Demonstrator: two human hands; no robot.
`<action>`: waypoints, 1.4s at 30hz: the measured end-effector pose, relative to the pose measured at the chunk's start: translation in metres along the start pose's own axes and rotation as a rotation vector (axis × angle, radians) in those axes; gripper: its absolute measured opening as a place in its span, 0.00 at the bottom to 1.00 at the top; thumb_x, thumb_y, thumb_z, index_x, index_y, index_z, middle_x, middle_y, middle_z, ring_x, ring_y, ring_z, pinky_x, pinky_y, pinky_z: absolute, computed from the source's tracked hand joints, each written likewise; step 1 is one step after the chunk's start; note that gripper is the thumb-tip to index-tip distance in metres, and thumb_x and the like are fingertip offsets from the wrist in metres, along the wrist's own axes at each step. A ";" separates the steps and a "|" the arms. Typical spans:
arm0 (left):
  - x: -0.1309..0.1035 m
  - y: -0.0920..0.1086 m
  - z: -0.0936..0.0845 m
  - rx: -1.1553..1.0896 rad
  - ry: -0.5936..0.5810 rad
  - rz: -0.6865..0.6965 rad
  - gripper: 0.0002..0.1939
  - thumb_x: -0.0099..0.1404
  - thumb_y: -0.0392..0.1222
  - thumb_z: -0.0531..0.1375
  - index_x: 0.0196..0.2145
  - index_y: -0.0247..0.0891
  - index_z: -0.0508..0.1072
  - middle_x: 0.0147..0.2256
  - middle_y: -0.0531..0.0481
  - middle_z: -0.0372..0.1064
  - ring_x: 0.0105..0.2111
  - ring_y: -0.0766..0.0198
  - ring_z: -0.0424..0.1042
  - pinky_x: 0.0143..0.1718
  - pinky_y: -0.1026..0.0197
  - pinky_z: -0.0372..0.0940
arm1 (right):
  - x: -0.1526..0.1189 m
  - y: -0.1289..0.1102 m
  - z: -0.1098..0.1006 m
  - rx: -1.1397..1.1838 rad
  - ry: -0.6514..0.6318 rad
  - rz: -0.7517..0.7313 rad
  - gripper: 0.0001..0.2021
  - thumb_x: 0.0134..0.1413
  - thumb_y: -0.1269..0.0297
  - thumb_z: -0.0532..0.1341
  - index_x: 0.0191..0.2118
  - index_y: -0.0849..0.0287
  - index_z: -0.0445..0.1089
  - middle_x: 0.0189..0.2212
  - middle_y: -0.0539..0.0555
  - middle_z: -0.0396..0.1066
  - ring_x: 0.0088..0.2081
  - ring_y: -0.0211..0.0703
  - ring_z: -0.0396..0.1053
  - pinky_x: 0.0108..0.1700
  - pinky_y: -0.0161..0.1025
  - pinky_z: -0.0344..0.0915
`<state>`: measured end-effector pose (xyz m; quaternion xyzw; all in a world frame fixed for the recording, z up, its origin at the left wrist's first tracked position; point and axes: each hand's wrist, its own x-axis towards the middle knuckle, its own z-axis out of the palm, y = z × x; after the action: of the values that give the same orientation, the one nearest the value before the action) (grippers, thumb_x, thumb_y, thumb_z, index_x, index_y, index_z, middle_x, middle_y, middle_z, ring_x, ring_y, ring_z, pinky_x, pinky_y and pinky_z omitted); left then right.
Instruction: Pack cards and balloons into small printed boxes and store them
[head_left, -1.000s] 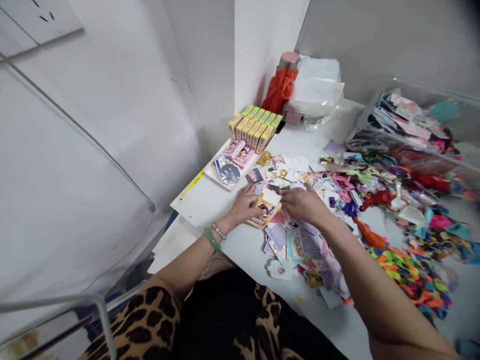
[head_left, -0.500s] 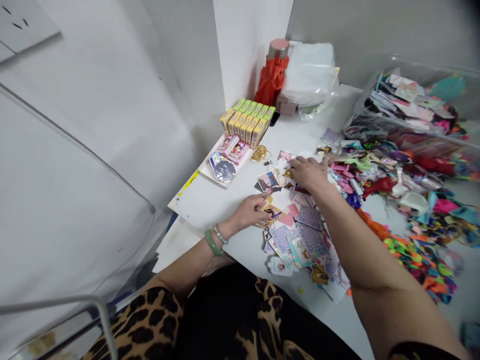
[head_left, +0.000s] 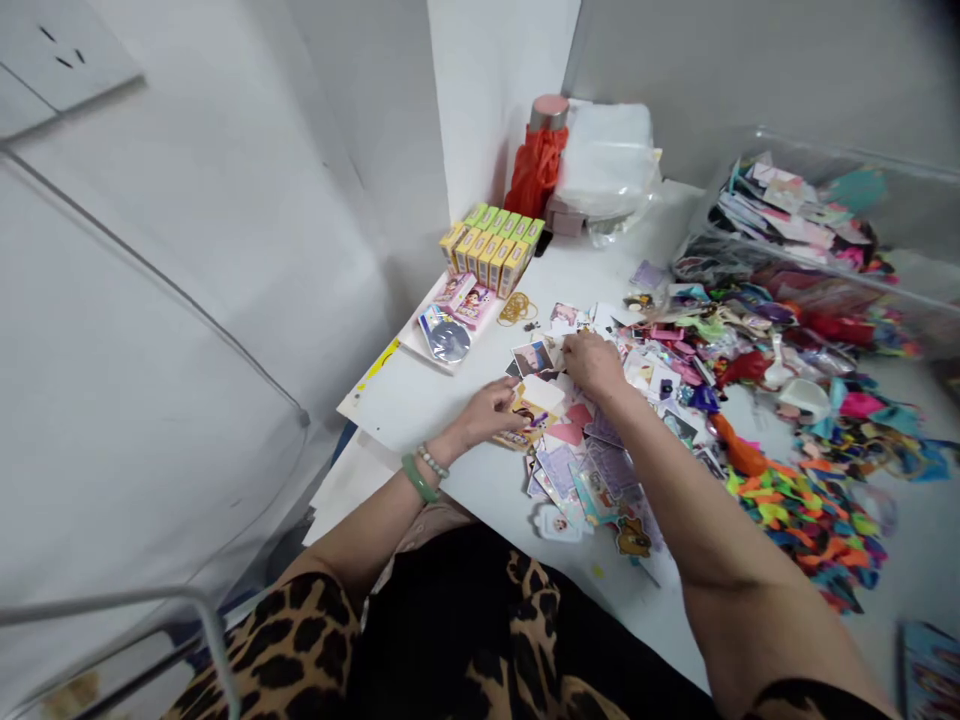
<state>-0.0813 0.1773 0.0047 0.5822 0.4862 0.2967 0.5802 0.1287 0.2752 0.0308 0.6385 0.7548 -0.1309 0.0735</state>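
Note:
My left hand (head_left: 484,412) grips a small yellow cardboard box (head_left: 535,420) with printed pictures, its thumb and fingers closed on the left end. A white flap stands out from the far side of the box. My right hand (head_left: 596,362) is just beyond the box, over a spread of small paper cards. Its fingers are bent down and drawn together; their tips are partly hidden, so what they hold cannot be made out. Purple cards (head_left: 616,468) lie under my right forearm. A photo-like card (head_left: 532,358) lies left of my right hand.
Upright yellow and green boxes (head_left: 491,248) stand by the wall, behind a white tray (head_left: 429,350) with pink packs. Rubber bands (head_left: 516,309) lie nearby. On the right are a clear bin (head_left: 825,250) of cards, mixed trinkets (head_left: 750,350) and balloons (head_left: 817,520).
My right hand has moved left and slightly nearer, and its fingers have drawn together. The yellow box in my left hand shows more plainly. The whole view has shifted a little.

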 end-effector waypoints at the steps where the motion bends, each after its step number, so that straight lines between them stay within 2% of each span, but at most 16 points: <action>1: 0.000 0.000 -0.002 -0.086 0.018 -0.006 0.16 0.50 0.46 0.76 0.25 0.36 0.75 0.52 0.41 0.78 0.61 0.40 0.70 0.64 0.47 0.61 | 0.002 0.003 -0.002 0.015 0.013 0.030 0.19 0.64 0.71 0.51 0.50 0.62 0.78 0.48 0.68 0.78 0.50 0.58 0.74 0.48 0.47 0.65; 3: 0.001 0.002 -0.004 -0.205 0.025 -0.029 0.18 0.48 0.48 0.77 0.30 0.34 0.77 0.48 0.42 0.79 0.53 0.46 0.75 0.58 0.50 0.66 | 0.012 0.007 -0.008 0.121 0.066 0.090 0.16 0.62 0.69 0.54 0.47 0.60 0.78 0.43 0.64 0.80 0.46 0.56 0.75 0.46 0.46 0.66; 6: 0.002 0.008 -0.003 -0.371 0.048 -0.074 0.22 0.47 0.48 0.77 0.36 0.35 0.79 0.40 0.47 0.80 0.44 0.53 0.78 0.51 0.52 0.70 | 0.037 0.006 -0.018 0.562 0.167 0.112 0.12 0.54 0.69 0.60 0.42 0.60 0.78 0.36 0.58 0.79 0.39 0.51 0.75 0.42 0.43 0.68; 9: -0.003 0.014 -0.002 -0.524 0.142 -0.049 0.27 0.49 0.50 0.77 0.44 0.36 0.79 0.42 0.48 0.81 0.43 0.55 0.78 0.50 0.53 0.71 | 0.053 0.004 -0.024 0.978 0.253 0.044 0.21 0.51 0.69 0.62 0.53 0.60 0.75 0.45 0.58 0.78 0.38 0.46 0.75 0.41 0.41 0.71; 12: -0.018 0.016 -0.004 -0.613 0.164 -0.034 0.29 0.50 0.51 0.78 0.48 0.38 0.78 0.46 0.46 0.82 0.45 0.54 0.79 0.51 0.52 0.72 | 0.032 0.009 -0.017 0.796 0.283 0.007 0.26 0.51 0.69 0.63 0.58 0.58 0.73 0.55 0.59 0.76 0.45 0.49 0.75 0.47 0.45 0.72; 16: -0.045 0.009 0.000 -0.619 0.163 -0.129 0.28 0.50 0.47 0.79 0.46 0.36 0.79 0.44 0.48 0.82 0.41 0.57 0.79 0.49 0.54 0.72 | -0.050 0.027 0.014 0.290 0.100 -0.018 0.14 0.58 0.68 0.58 0.45 0.57 0.79 0.49 0.61 0.79 0.51 0.57 0.73 0.54 0.50 0.69; 20: -0.058 0.005 0.019 -0.619 0.082 -0.196 0.28 0.50 0.47 0.78 0.46 0.36 0.78 0.43 0.48 0.81 0.41 0.59 0.79 0.49 0.56 0.71 | -0.123 0.045 0.044 0.079 0.160 0.015 0.18 0.65 0.62 0.57 0.56 0.58 0.74 0.60 0.65 0.72 0.59 0.64 0.68 0.58 0.56 0.66; 22: -0.059 0.007 0.032 -0.624 0.034 -0.192 0.29 0.51 0.50 0.78 0.47 0.36 0.77 0.44 0.47 0.81 0.42 0.59 0.78 0.49 0.55 0.71 | -0.139 0.051 0.052 0.036 0.186 0.076 0.19 0.66 0.61 0.55 0.58 0.57 0.73 0.57 0.65 0.74 0.56 0.64 0.68 0.56 0.57 0.66; 25: -0.060 0.014 0.047 -0.591 -0.035 -0.184 0.29 0.52 0.55 0.77 0.45 0.36 0.77 0.43 0.47 0.80 0.41 0.59 0.77 0.47 0.56 0.71 | -0.146 0.060 0.057 0.080 0.210 0.132 0.19 0.68 0.57 0.53 0.56 0.57 0.75 0.51 0.66 0.75 0.53 0.63 0.69 0.53 0.55 0.67; 30: -0.071 0.021 0.057 -0.539 -0.126 -0.226 0.27 0.50 0.55 0.79 0.39 0.35 0.77 0.38 0.51 0.78 0.37 0.63 0.76 0.43 0.60 0.70 | -0.155 0.075 0.055 0.103 0.146 0.150 0.22 0.62 0.56 0.60 0.60 0.55 0.72 0.63 0.63 0.69 0.60 0.65 0.65 0.59 0.59 0.65; 33: -0.083 0.017 0.069 -0.506 -0.438 -0.344 0.26 0.49 0.53 0.80 0.38 0.34 0.79 0.38 0.47 0.80 0.37 0.62 0.77 0.43 0.60 0.70 | -0.159 0.079 0.055 0.100 0.126 0.220 0.22 0.59 0.60 0.61 0.59 0.55 0.73 0.56 0.66 0.73 0.57 0.66 0.67 0.57 0.59 0.65; 35: -0.088 0.010 0.079 -0.501 -0.617 -0.431 0.26 0.48 0.53 0.80 0.38 0.34 0.81 0.38 0.46 0.81 0.36 0.62 0.78 0.44 0.60 0.70 | -0.157 0.081 0.053 0.207 0.145 0.259 0.17 0.56 0.62 0.62 0.51 0.56 0.76 0.49 0.65 0.75 0.52 0.63 0.70 0.53 0.55 0.66; 36: -0.089 0.006 0.084 -0.511 -0.648 -0.469 0.26 0.47 0.53 0.80 0.38 0.34 0.81 0.38 0.46 0.81 0.36 0.62 0.78 0.44 0.60 0.71 | -0.155 0.082 0.051 0.304 0.143 0.276 0.13 0.53 0.64 0.63 0.45 0.57 0.77 0.43 0.62 0.75 0.48 0.60 0.71 0.50 0.51 0.66; 38: -0.086 -0.001 0.091 -0.540 -0.619 -0.525 0.28 0.46 0.53 0.81 0.40 0.35 0.82 0.38 0.46 0.82 0.35 0.62 0.79 0.43 0.60 0.71 | -0.151 0.087 0.047 0.523 0.139 0.309 0.04 0.48 0.66 0.64 0.32 0.57 0.73 0.32 0.56 0.73 0.39 0.52 0.70 0.43 0.45 0.65; 40: -0.079 -0.005 0.093 -0.549 -0.572 -0.548 0.31 0.43 0.53 0.82 0.41 0.34 0.82 0.37 0.46 0.82 0.34 0.62 0.79 0.42 0.60 0.72 | -0.152 0.096 0.041 0.690 0.179 0.334 0.05 0.48 0.64 0.64 0.27 0.55 0.67 0.25 0.50 0.67 0.32 0.45 0.66 0.37 0.41 0.63; 42: -0.067 -0.006 0.093 -0.532 -0.568 -0.543 0.31 0.40 0.51 0.82 0.39 0.33 0.82 0.36 0.45 0.82 0.33 0.61 0.79 0.40 0.60 0.72 | -0.164 0.109 0.036 0.873 0.309 0.346 0.08 0.49 0.59 0.63 0.27 0.54 0.62 0.25 0.47 0.63 0.30 0.41 0.62 0.35 0.39 0.61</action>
<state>-0.0216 0.0796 -0.0001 0.3234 0.3502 0.0777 0.8756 0.2618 0.1265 0.0306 0.7377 0.5144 -0.3245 -0.2930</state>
